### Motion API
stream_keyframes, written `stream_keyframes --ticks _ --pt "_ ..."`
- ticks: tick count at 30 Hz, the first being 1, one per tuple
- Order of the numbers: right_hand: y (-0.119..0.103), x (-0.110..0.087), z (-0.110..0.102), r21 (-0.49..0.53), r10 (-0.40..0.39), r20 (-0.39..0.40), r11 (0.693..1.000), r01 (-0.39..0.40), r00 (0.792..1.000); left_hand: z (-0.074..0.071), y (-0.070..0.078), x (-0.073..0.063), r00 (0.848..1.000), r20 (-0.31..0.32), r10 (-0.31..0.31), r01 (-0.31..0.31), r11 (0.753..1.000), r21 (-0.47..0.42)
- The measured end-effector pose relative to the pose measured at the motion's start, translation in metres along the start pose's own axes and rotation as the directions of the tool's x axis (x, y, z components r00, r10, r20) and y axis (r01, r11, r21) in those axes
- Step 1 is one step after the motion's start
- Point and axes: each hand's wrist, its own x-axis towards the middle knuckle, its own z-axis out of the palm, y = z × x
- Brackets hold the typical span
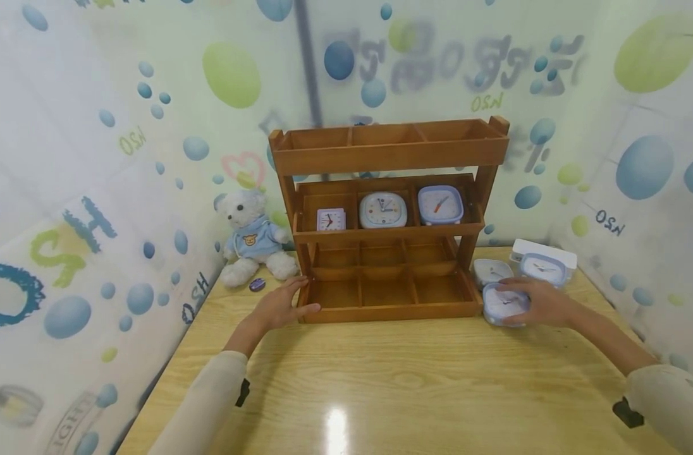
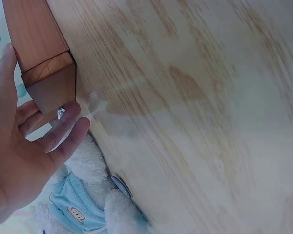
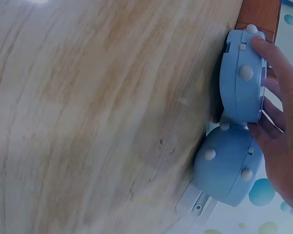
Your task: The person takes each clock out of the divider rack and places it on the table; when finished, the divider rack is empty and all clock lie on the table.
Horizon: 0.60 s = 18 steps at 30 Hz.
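Observation:
My right hand [image 1: 542,303] spans a pale blue alarm clock [image 1: 502,304], gripping it by opposite edges beside the shelf's lower right corner. In the right wrist view, fingertips meet the casing of this clock [image 3: 244,80]. My left hand [image 1: 281,306] touches the lower left corner of the brown wooden shelf [image 1: 389,313], fingers extended and relaxed. The left wrist view has that shelf corner [image 2: 53,87] beside the fingers. On the middle tier stand a small white square clock [image 1: 331,220], a pale round-cornered clock [image 1: 383,210] and a lavender clock [image 1: 440,205].
Behind the gripped clock are a grey-white clock [image 1: 492,272] and another blue clock [image 1: 542,268], with a white box [image 1: 557,253] behind. A teddy bear [image 1: 252,237] sits left of the shelf, near a small purple oval object [image 1: 257,285]. Patterned curtains surround the wooden table [image 1: 380,379].

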Motion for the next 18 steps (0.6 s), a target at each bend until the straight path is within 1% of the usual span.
stream_keyframes --ticks 6,12,16,18 --pt "0.0044 -0.0019 0.0051 -0.017 -0.071 -0.055 0.997 0.070 0.996 -0.0015 0.0009 0.0019 1.000 -0.014 0.007 -0.007 1.000 0.015" --pt "0.0034 -0.0025 0.0068 -0.023 -0.145 -0.103 0.989 0.143 0.984 -0.0015 0.0010 0.0011 1.000 -0.011 0.007 -0.007 1.000 0.013" --pt "0.0020 -0.0010 0.0035 -0.010 -0.155 -0.105 0.988 0.155 0.982 -0.0010 0.0007 0.0015 1.000 -0.012 0.016 -0.016 1.000 0.012" --pt "-0.0014 0.0023 -0.0014 -0.004 -0.149 -0.100 0.989 0.149 0.984 -0.0006 0.0006 0.0016 1.000 -0.011 0.014 -0.014 1.000 0.013"
